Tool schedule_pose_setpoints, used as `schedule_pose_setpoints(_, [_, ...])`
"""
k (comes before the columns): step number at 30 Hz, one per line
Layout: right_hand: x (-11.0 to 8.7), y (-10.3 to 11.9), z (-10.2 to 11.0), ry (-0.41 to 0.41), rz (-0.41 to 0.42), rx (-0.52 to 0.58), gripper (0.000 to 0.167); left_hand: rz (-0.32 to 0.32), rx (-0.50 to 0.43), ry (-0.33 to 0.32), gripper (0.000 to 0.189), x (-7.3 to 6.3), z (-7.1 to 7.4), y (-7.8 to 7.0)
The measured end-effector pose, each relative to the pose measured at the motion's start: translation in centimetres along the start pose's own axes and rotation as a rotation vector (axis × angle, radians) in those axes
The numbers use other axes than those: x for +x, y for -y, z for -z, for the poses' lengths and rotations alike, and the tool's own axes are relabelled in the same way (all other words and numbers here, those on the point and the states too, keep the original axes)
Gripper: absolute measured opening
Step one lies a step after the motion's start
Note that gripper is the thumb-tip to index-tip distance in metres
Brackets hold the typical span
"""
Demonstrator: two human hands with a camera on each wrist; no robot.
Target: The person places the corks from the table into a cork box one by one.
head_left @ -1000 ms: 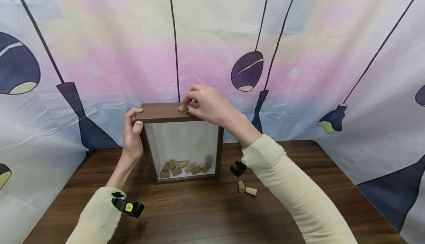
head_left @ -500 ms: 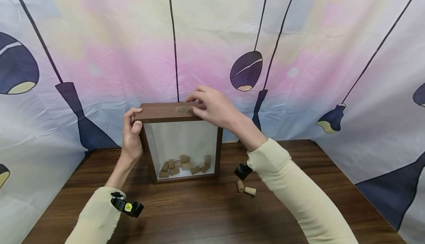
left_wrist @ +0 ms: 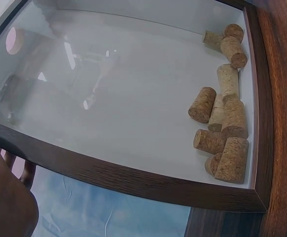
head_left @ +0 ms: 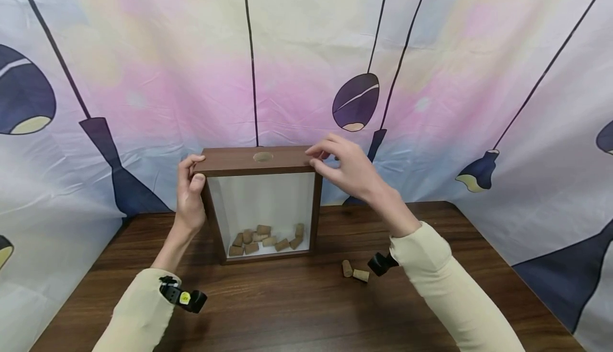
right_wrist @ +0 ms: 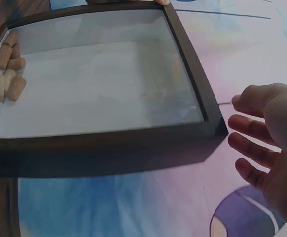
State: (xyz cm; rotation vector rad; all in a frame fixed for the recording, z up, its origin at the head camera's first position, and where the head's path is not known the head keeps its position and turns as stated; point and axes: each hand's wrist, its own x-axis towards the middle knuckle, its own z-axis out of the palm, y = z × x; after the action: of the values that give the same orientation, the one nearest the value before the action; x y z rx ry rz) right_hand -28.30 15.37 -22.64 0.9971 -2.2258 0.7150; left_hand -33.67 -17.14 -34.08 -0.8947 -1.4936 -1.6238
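A shallow brown wooden box (head_left: 230,164) with a clear front stands upright on the table. My left hand (head_left: 190,195) grips its upper left corner, thumb at the front edge and fingers over the top. In the top panel is an oval hole (head_left: 263,157). Behind the clear front, several corks (left_wrist: 232,160) lie piled along the bottom. My right hand (head_left: 349,168) hovers by the top right corner of the box, its fingers loosely bent around nothing. The right wrist view shows that right hand (right_wrist: 279,143) with fingers spread beside the frame.
Two more corks, one nearly upright cork (head_left: 347,268) and one lying cork (head_left: 361,275), are on the dark wooden table (head_left: 268,309) right of the box. A printed cloth (head_left: 297,75) with lamp shapes hangs behind the table.
My right hand has let a cork go at the hole and moved right to the box's corner. That cork has dropped onto the pile inside. The left hand keeps its grip.
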Motion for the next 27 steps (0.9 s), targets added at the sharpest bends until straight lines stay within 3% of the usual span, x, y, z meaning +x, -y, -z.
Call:
schedule_pose_setpoints(11, [-3.9, -1.9, 0.5, -0.053, -0.105, -0.009, 0.022, 0.003, -0.009, -0.002, 0.038, 0.1, 0.1, -0.1])
schedule_pose_setpoints(20, [-7.2, -3.7, -0.4, 0.024, -0.12, -0.045, 0.02, -0.005, -0.031, 0.001, 0.039, 0.0, 0.0, 0.0])
schedule_pose_setpoints(27, [-9.8, -4.8, -1.8, 0.123, -0.141, 0.005, 0.021, -0.004, -0.044, 0.01, 0.04, 0.0, 0.0, 0.1])
